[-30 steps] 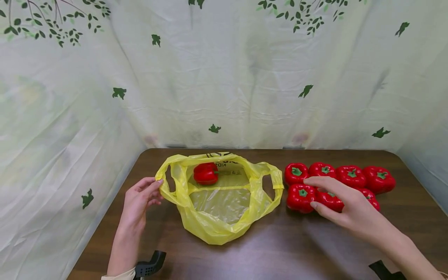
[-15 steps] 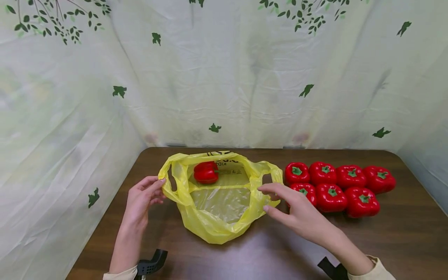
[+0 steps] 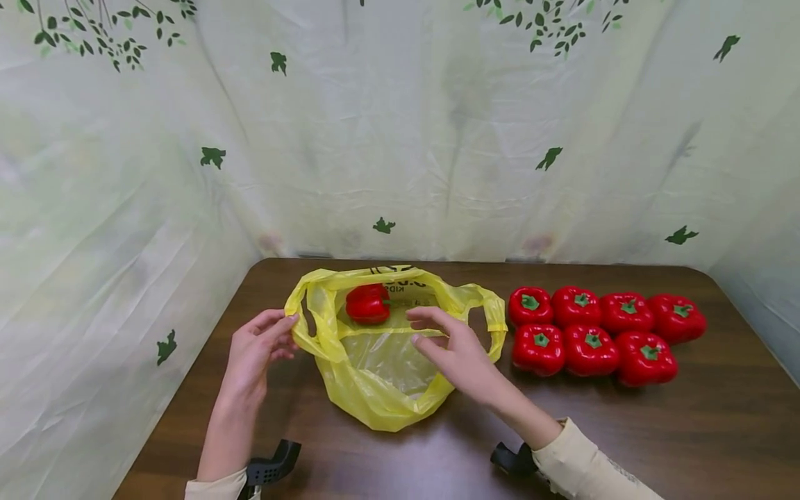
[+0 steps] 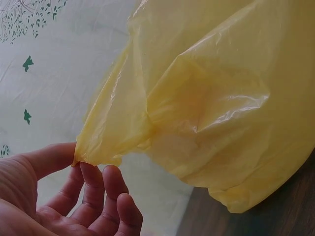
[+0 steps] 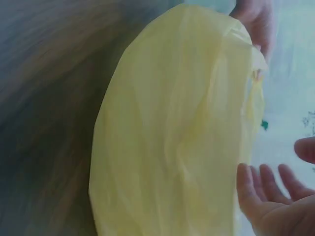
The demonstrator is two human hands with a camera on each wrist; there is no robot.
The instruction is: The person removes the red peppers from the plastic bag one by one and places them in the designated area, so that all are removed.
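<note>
A yellow plastic bag (image 3: 381,399) stands on the table with its mouth spread, and one red bell pepper (image 3: 367,304) lies inside at the back left. My left hand (image 3: 253,354) pinches the bag's left handle between thumb and index finger; the left wrist view shows the other fingers (image 4: 115,182) loosely bent below the pinch. Over the right side of the bag's mouth is my right hand (image 3: 459,357), fingers extended and thumb apart. In the right wrist view that hand (image 5: 280,209) holds nothing, close beside the bag's rim.
Several red bell peppers (image 3: 590,351) with green stems sit in two rows to the right of the bag. The brown wooden table (image 3: 406,465) ends at a pale hanging cloth (image 3: 412,139) printed with leaves and birds.
My right hand has moved left from above the peppers, past the bag's right handle, to over its mouth. The left hand keeps its pinch on the handle.
</note>
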